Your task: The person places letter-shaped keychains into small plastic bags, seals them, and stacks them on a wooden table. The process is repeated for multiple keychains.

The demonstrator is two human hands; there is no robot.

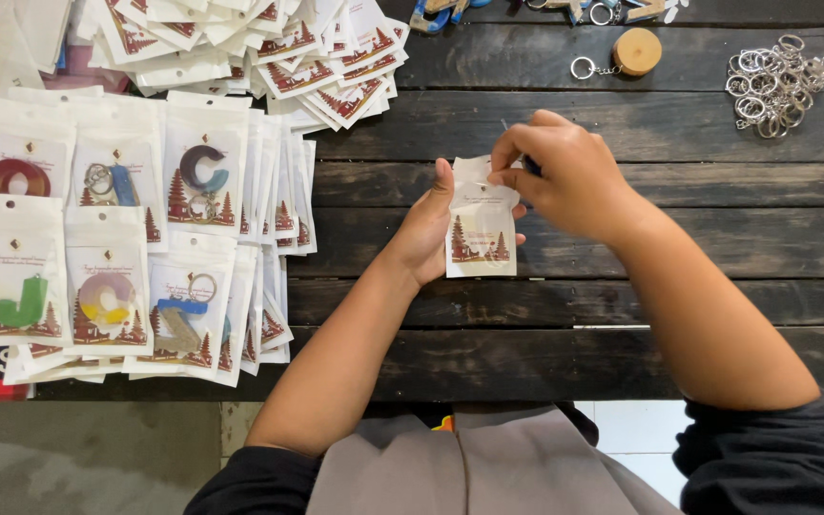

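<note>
The left hand (428, 229) holds a small clear packet (482, 221) with a printed card upright above the dark wooden table (622, 181), while the right hand (565, 172) pinches its top edge. Filled keychain packets (107, 257) lie stacked at the left; loose key rings (776, 84) sit far right.

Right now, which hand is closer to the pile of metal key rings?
Right. The right hand pinches the packet's top, nearer the key rings at far right; the left hand is behind the packet.
</note>
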